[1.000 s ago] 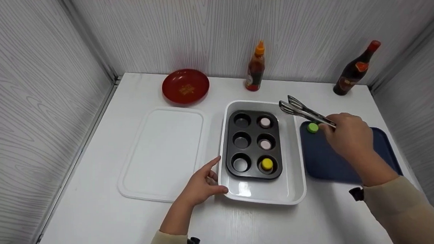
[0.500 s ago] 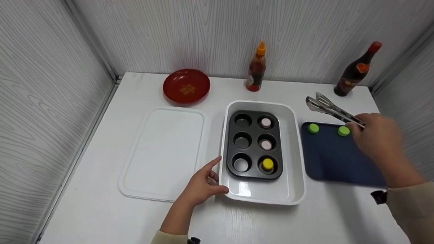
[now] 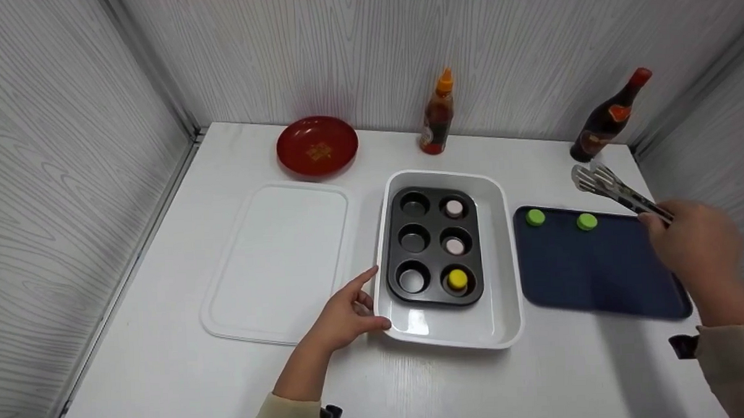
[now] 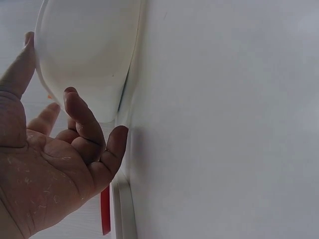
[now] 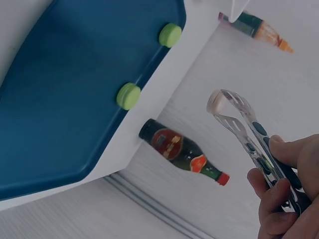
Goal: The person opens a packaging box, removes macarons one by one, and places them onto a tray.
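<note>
My right hand (image 3: 698,244) grips metal tongs (image 3: 622,191) above the far right of the dark blue tray (image 3: 597,275). In the right wrist view a pale pink disc, like a macaron (image 5: 215,102), sits at the tongs' tips; the head view does not show it clearly. Two green macarons (image 3: 535,217) lie along the tray's far edge. With thumb and forefinger apart, my left hand (image 3: 339,318) touches the near-left side of a white basin (image 3: 501,279). Inside it stands a dark muffin pan (image 3: 435,275), with two pale pink macarons (image 3: 455,246) and a yellow one (image 3: 457,279) in its right-hand cups.
On the left lies a white rectangular lid or board (image 3: 281,261). A red plate (image 3: 317,146) rests behind it. Along the back stand a sauce bottle (image 3: 437,120) with an orange cap and a dark bottle (image 3: 607,120) with a red top. Patterned walls enclose the table.
My right hand has moved right with the tongs, away from the basin and across the blue tray, uncovering the second green macaron. My left hand stays by the basin.
</note>
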A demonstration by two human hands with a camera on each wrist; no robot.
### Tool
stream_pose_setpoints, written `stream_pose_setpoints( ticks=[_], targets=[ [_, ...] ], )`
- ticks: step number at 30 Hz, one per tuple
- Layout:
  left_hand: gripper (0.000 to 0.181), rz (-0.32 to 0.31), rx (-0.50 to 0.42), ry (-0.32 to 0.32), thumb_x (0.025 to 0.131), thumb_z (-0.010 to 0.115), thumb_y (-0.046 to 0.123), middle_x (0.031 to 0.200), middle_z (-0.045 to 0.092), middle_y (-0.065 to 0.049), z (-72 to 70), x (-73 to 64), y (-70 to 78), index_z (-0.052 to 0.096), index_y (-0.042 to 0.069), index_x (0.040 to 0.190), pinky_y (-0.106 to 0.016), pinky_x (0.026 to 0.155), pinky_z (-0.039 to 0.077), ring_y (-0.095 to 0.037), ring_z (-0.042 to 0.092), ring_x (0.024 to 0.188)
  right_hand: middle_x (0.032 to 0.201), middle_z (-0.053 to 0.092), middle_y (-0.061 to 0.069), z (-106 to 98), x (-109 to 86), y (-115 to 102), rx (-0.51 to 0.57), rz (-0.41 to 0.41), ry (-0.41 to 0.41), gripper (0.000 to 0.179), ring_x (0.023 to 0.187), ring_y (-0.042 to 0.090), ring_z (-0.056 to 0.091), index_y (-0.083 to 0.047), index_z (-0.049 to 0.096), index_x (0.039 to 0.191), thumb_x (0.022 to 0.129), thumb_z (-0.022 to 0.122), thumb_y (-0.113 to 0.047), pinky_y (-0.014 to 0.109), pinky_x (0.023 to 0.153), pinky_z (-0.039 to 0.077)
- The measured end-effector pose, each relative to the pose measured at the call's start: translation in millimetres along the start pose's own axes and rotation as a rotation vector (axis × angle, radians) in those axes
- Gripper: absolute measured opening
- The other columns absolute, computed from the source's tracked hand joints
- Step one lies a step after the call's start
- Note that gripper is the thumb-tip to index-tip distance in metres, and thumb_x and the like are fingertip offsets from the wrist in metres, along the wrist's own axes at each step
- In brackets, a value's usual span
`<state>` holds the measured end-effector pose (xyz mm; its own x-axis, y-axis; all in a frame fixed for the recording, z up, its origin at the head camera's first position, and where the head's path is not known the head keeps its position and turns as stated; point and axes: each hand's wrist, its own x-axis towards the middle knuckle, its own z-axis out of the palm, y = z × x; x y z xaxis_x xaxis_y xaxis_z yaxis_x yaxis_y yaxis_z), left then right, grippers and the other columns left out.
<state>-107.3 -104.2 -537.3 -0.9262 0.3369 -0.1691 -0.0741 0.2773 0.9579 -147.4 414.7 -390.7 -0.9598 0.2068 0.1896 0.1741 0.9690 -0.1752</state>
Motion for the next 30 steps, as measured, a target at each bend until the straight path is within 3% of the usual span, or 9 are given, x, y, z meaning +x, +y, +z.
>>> stream_pose_setpoints(
  ticks=[5,14,23,30],
  targets=[
    [0.103,-0.01,-0.018,-0.008,0.078,0.096,0.012,0.102,0.06,-0.012,-0.5,-0.3,0.1,0.041,0.02,0.165,-0.027,0.065,0.048,-0.014,0.057,0.077,0.102,0.063,0.038,-0.8,-0.9,13.2,0.009,0.026,-0.003,0.038,0.079,0.051,0.061,0.013,0.066,0.117,0.108,0.061,-0.024,0.062,0.066,0.047],
    [0.103,-0.004,-0.015,-0.008,0.078,0.095,0.01,0.102,0.06,-0.013,-0.4,-0.7,2.0,0.041,0.019,0.165,-0.029,0.065,0.048,-0.015,0.057,0.076,0.11,0.062,0.04,2.5,-4.4,36.4,-0.003,0.069,-0.018,0.04,0.087,0.055,0.061,0.015,0.064,0.121,0.109,0.058,-0.023,0.063,0.069,0.047],
    [0.102,0.011,-0.011,-0.004,0.078,0.095,0.007,0.099,0.061,-0.013,1.1,-1.3,-0.1,0.041,0.017,0.164,-0.028,0.065,0.047,-0.015,0.058,0.075,0.08,0.063,0.032,17.1,-7.6,64.7,0.001,0.094,0.001,0.037,0.061,0.04,0.057,0.017,0.065,0.103,0.108,0.06,-0.02,0.053,0.058,0.043],
    [0.102,0.007,-0.018,0.001,0.078,0.095,0.008,0.099,0.06,-0.012,0.8,-0.1,-0.2,0.042,0.017,0.164,-0.028,0.065,0.047,-0.015,0.057,0.076,0.077,0.062,0.03,23.9,-6.7,81.2,0.019,0.149,-0.034,0.039,0.058,0.036,0.055,0.018,0.064,0.101,0.109,0.059,-0.02,0.047,0.054,0.041]
  ],
)
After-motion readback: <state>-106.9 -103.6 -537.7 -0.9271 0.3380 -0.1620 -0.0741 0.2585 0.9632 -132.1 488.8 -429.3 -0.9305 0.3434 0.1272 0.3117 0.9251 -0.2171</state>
